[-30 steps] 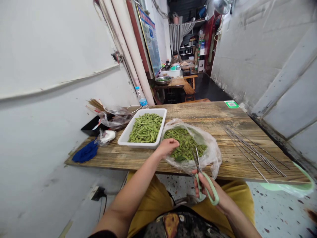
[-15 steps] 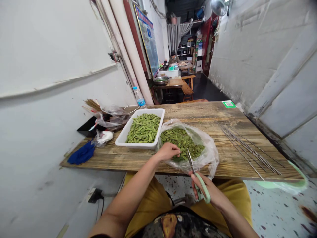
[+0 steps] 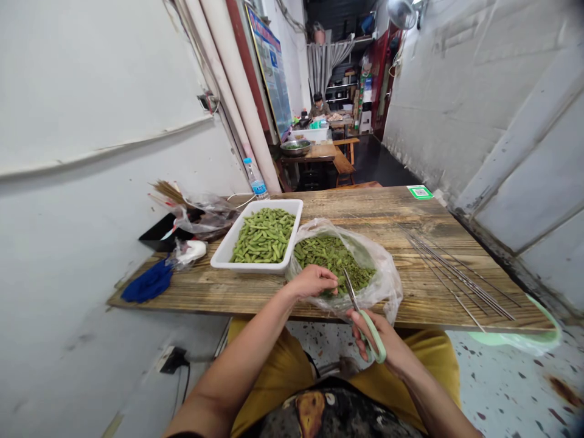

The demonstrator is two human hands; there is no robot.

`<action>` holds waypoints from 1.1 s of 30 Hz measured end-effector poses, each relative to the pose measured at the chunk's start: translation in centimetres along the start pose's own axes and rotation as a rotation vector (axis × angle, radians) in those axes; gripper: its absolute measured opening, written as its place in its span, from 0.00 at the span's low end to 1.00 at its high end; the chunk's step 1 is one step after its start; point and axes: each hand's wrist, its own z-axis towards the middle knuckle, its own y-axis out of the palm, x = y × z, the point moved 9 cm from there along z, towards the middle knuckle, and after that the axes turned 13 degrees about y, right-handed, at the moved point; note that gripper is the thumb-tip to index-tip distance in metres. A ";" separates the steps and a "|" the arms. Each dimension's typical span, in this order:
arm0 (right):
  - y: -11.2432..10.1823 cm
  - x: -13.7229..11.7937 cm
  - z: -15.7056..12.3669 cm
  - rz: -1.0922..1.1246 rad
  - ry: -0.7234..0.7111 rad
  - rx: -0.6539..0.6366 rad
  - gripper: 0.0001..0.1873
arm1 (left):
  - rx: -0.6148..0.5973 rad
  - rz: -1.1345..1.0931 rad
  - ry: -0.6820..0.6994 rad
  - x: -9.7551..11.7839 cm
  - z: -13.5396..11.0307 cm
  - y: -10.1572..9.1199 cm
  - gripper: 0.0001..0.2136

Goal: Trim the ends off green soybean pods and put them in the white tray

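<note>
A clear plastic bag [image 3: 387,274] full of green edamame pods [image 3: 326,255] lies at the near edge of the wooden table [image 3: 410,213]. My left hand [image 3: 314,281] rests on the near side of the pod pile with its fingers pinched on a pod. My right hand [image 3: 378,340] grips the green handles of a pair of scissors [image 3: 360,310]. The blades point up toward my left fingertips. A white rectangular tray [image 3: 228,252] heaped with pods sits just left of the bag.
Several metal skewers [image 3: 456,274] lie on the table's right side. At the left are a blue cloth [image 3: 146,283], a black tray with bagged wooden sticks [image 3: 191,213] and a water bottle [image 3: 255,179]. A person [image 3: 318,106] sits at a far table.
My left hand drew back from the middle of the pile to its near edge. My right hand brought the scissors up and left toward it, blades closer together.
</note>
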 end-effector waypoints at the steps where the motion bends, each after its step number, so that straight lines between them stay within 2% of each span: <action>1: -0.1 0.0 0.0 0.002 0.004 0.006 0.18 | 0.003 -0.013 -0.012 0.0 -0.1 0.1 0.17; 6: -0.6 0.3 0.3 -0.009 0.081 0.055 0.22 | -0.018 -0.101 -0.041 0.1 -0.2 0.6 0.15; 9: -0.8 0.2 0.2 0.006 0.063 0.072 0.23 | -0.021 -0.190 -0.039 0.1 0.0 1.0 0.14; 13: -0.6 0.4 -0.3 0.079 0.039 0.050 0.24 | 0.150 -0.402 -0.017 0.0 0.4 0.1 0.16; 16: 0.1 0.8 -0.8 0.094 0.081 0.011 0.24 | 0.198 -0.524 0.014 0.1 0.5 0.2 0.17; 21: 0.7 0.1 -1.3 0.054 0.085 0.011 0.26 | 0.253 -0.497 0.046 0.5 0.2 0.6 0.15; 25: 0.6 -0.4 -1.1 0.006 0.030 0.019 0.23 | 0.241 -0.477 0.019 0.5 0.0 1.3 0.17; 33: 0.3 0.4 -0.1 0.039 0.007 -0.001 0.20 | 0.250 -0.481 -0.009 -0.4 0.0 2.0 0.17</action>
